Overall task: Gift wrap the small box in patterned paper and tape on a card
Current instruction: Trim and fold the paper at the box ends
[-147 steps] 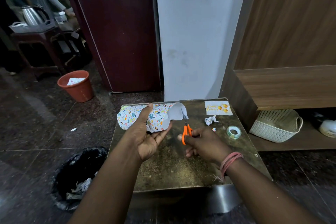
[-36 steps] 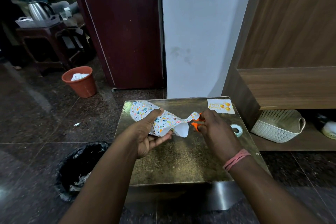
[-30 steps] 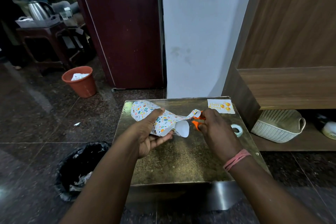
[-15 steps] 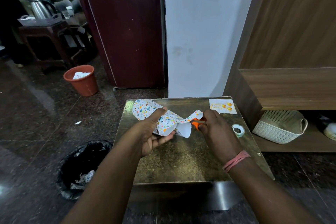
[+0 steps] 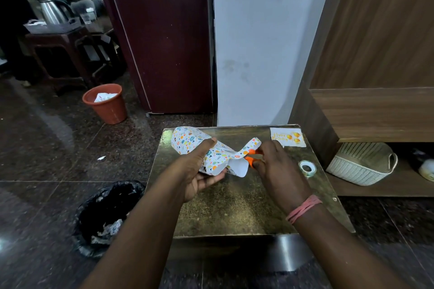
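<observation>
Just above the far half of the small table [image 5: 234,209], the box wrapped in patterned paper [image 5: 187,141] is held off the surface, lying roughly level with its far end pointing toward the table's back-left corner. The left hand [image 5: 197,171] grips it from below and the side, thumb laid across the top and fingers curled underneath. At the near end the paper opens into a loose flap, its white inner face showing, and a narrow strip of it curls up toward the right. The right hand [image 5: 274,166] is closed around orange-handled scissors [image 5: 250,159], held at that loose paper; the blades are hidden behind paper and fingers, so whether they are cutting is probably not something this view can settle. A pink band sits on the right wrist.

A greeting card [image 5: 288,137] with yellow balloons lies flat at the table's back-right corner. A roll of clear tape [image 5: 307,168] rests near the right edge, just beside the right hand. On the floor to the left stands a black-lined bin [image 5: 105,216], and farther back an orange bucket [image 5: 106,105]. A white woven basket [image 5: 361,166] sits on the low wooden shelf to the right.
</observation>
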